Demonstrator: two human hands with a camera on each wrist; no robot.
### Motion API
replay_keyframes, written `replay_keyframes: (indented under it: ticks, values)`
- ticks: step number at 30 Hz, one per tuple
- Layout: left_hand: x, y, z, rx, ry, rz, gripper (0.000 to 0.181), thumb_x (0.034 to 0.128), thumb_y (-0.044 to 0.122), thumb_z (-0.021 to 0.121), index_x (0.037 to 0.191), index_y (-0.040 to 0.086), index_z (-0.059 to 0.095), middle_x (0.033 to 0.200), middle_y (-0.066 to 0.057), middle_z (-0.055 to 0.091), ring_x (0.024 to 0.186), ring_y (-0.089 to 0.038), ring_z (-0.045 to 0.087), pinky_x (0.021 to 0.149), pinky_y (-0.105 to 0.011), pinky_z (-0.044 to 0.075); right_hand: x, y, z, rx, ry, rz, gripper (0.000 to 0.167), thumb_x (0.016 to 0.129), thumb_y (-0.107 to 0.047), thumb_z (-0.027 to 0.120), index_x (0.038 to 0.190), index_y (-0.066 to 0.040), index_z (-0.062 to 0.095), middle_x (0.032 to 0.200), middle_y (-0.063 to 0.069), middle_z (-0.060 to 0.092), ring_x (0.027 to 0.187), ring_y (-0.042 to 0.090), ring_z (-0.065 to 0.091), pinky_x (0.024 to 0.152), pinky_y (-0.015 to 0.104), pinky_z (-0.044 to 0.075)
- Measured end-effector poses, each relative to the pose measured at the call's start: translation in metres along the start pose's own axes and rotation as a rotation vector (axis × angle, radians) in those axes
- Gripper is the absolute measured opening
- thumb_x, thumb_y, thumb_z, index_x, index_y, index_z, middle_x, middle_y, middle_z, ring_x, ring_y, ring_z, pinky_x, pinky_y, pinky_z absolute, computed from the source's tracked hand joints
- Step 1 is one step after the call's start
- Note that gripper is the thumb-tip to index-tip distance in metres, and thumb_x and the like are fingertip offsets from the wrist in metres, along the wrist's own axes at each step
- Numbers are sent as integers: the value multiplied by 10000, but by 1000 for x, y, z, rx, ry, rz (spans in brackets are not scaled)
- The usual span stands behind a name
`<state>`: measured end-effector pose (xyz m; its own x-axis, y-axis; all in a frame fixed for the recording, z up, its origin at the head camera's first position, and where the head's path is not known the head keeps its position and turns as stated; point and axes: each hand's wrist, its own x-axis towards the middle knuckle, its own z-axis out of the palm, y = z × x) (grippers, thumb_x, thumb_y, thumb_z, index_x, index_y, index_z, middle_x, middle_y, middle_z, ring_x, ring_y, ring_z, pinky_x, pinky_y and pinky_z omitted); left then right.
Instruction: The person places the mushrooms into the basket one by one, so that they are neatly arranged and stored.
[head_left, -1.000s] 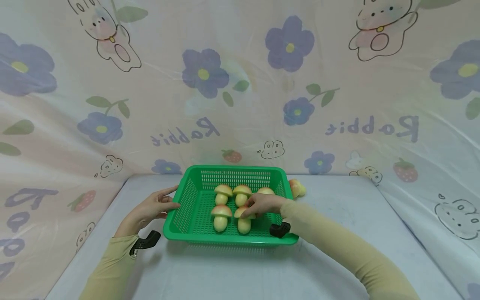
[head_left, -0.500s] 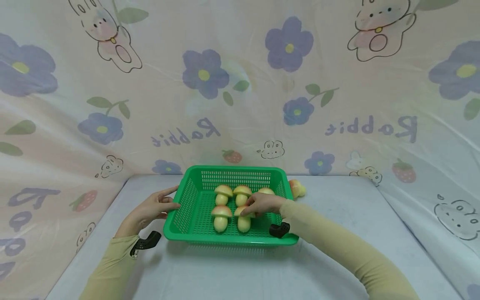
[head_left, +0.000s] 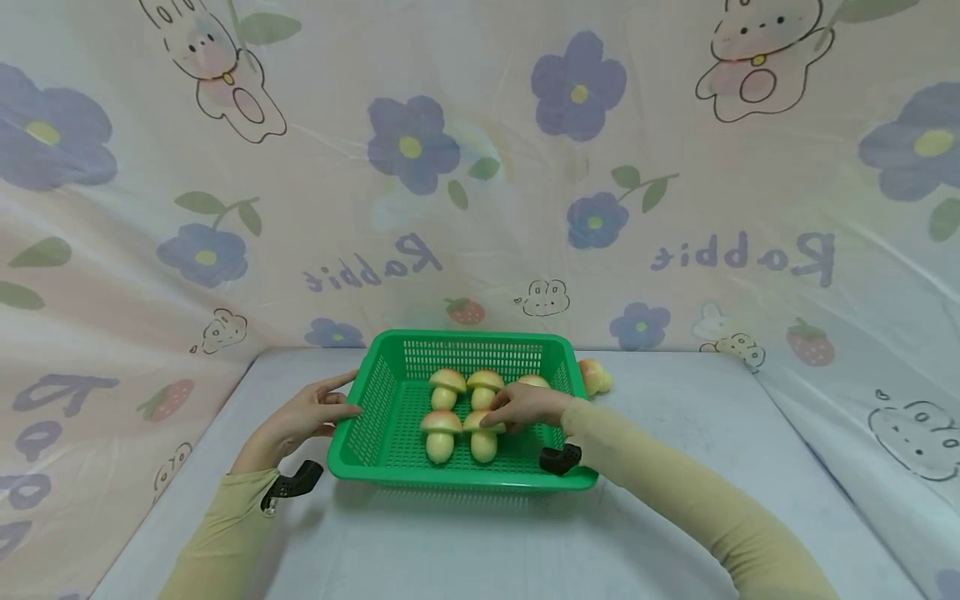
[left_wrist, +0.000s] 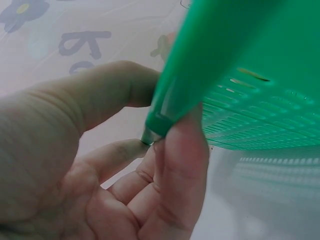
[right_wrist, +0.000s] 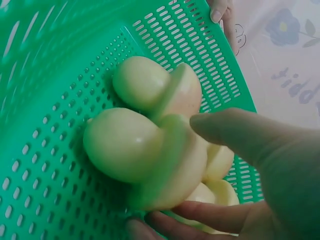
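My left hand [head_left: 296,421] grips the left rim of a green plastic basket [head_left: 465,477], with thumb and fingers on either side of the rim [left_wrist: 185,75] in the left wrist view. Inside the basket, my right hand [head_left: 528,406] pinches the cap of the front right toy mushroom [head_left: 483,447]; the right wrist view has the thumb [right_wrist: 225,127] on one side of the cap and fingers on the other. Touching or very close on its left lies another mushroom [head_left: 440,447]. Behind stand two more mushrooms, and a further one [head_left: 534,381] is partly hidden by my right hand.
One more mushroom [head_left: 595,377] lies on the white table [head_left: 675,433] just outside the basket's right wall. A patterned cloth [head_left: 480,217] with flowers and rabbits hangs behind and along the sides. Black wrist cameras [head_left: 560,459] sit close to the basket.
The front right mushroom has shifted slightly left with my right hand, toward its front neighbour, which has also moved a touch left. My left hand and the basket have stayed put.
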<state>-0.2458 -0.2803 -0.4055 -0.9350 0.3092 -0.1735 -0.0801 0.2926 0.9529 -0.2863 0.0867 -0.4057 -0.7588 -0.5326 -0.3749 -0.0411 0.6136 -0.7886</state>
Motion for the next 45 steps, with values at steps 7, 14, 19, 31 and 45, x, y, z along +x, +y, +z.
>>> replay_keyframes:
  ticks: [7, 14, 19, 31, 45]
  values:
    - [1, -3, 0, -2, 1, -1, 796, 919, 125, 657, 1543, 117, 164, 931, -151, 615, 779, -232, 663, 697, -374, 561, -5, 3, -2, 37, 9, 4, 421, 873, -249, 719, 1185, 12, 612, 1106, 77, 618, 977, 296, 633, 828, 401, 525]
    - [1, -3, 0, 8, 2, -3, 808, 914, 141, 665, 1544, 120, 160, 928, -147, 615, 757, -219, 656, 689, -366, 559, -7, 3, -2, 65, 7, 1, 455, 874, -229, 715, 1218, 39, 584, 1155, 108, 608, 1019, 344, 619, 861, 428, 509]
    - [1, -2, 1, 14, 1, -6, 806, 916, 139, 663, 1544, 115, 158, 922, -142, 615, 755, -211, 652, 694, -363, 557, -7, 4, -4, 81, 4, 4, 517, 872, -234, 715, 1259, 67, 551, 1159, 117, 611, 1023, 346, 618, 862, 427, 509]
    - [0, 0, 0, 27, -2, -9, 800, 919, 147, 660, 1545, 126, 162, 938, -147, 625, 776, -210, 655, 694, -350, 555, -18, 0, -14, 124, 7, -19, 470, 907, -225, 667, 1270, 53, 559, 1179, 113, 577, 1043, 357, 597, 875, 451, 501]
    - [-1, 2, -1, 0, -25, -5, 810, 915, 138, 664, 1545, 127, 155, 867, -101, 605, 712, -164, 631, 684, -352, 554, -35, 1, -36, 225, 5, -65, 577, 908, -265, 669, 1345, 60, 480, 1194, 167, 573, 1090, 378, 564, 921, 473, 469]
